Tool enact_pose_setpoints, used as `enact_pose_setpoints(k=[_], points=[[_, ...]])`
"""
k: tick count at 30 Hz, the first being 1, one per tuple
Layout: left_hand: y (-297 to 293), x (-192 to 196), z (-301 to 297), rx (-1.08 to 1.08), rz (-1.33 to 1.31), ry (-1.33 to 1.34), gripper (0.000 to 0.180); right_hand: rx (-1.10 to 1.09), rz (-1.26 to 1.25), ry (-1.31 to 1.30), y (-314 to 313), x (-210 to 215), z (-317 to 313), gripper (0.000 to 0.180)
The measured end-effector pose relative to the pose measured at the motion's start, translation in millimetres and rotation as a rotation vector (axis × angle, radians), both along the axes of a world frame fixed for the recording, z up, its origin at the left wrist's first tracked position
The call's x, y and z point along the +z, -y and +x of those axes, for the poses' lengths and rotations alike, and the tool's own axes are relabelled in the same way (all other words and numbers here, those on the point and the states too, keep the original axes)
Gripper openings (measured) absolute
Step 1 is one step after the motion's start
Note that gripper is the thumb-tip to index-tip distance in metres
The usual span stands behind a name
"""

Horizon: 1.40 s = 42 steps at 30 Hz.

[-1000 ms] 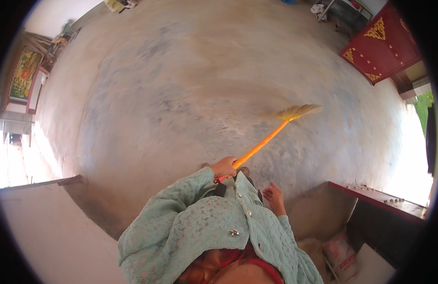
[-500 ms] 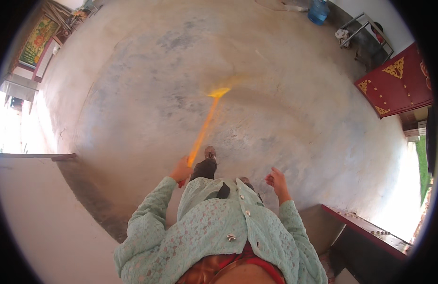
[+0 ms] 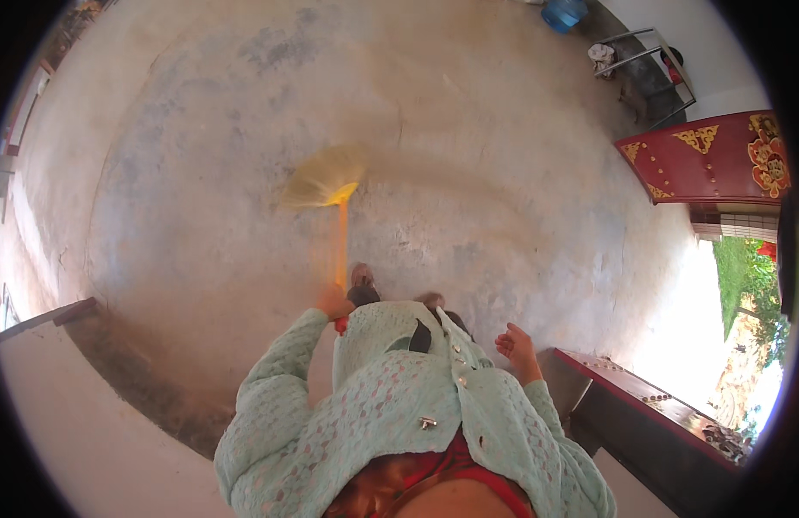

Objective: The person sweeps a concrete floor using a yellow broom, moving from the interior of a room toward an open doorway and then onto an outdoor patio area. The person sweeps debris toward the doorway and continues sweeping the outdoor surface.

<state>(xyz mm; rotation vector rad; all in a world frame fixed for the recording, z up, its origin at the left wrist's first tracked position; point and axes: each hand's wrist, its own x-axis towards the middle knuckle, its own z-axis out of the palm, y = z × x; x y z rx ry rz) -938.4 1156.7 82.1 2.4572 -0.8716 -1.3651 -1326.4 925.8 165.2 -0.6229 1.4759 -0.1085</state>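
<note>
My left hand (image 3: 334, 302) is closed round the orange handle (image 3: 341, 246) of a broom. Its yellow fan-shaped head (image 3: 330, 177), blurred by motion, is out ahead of me at the floor. The handle's red end shows just below my fist. My right hand (image 3: 517, 344) hangs free at my right side, holding nothing, its fingers loosely bent and partly apart. One brown shoe (image 3: 362, 274) of mine stands on the floor close to the broom handle.
A red door panel (image 3: 706, 155) with gold ornaments is at the right. Behind it are a metal frame (image 3: 654, 47) and a blue water jug (image 3: 563, 13). A dark red-edged panel (image 3: 641, 401) stands near right. At near left is a white wall (image 3: 80, 406). Bright doorways flank the floor.
The broom head has swung left and fanned out, its handle now nearly upright in the picture. My view has turned right, so more of the right doorway and red panel shows.
</note>
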Motion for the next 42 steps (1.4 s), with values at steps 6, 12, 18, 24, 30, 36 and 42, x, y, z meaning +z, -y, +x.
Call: enact_pose_setpoints(k=[6,12,18,24,30,36,42], points=[[74,-23,-44,-0.249,-0.152,-0.223,0.04,-0.093,0.109,0.053,-11,-32,-6,0.049],[155,-9,-73,-0.378,-0.357,-0.459,0.031,-0.091,-0.007,0.111,39,-23,15,0.048],[156,34,-66,-0.431,-0.221,-0.218,0.031,-0.158,-0.048,0.114,61,-23,-8,0.049],[100,105,-42,-0.283,-0.22,-0.106,0.038,-0.08,0.046,0.1,50,-48,-17,0.049],[40,130,-21,0.033,-0.003,-0.002,0.044,-0.07,0.067,0.061,49,-55,-11,0.045],[-3,87,-7,0.073,0.143,0.07,0.033,-0.078,0.091,0.0,48,-49,-10,0.044],[28,28,-29,-0.135,0.103,-0.133,0.034,-0.122,0.098,0.028,38,-60,-24,0.046]])
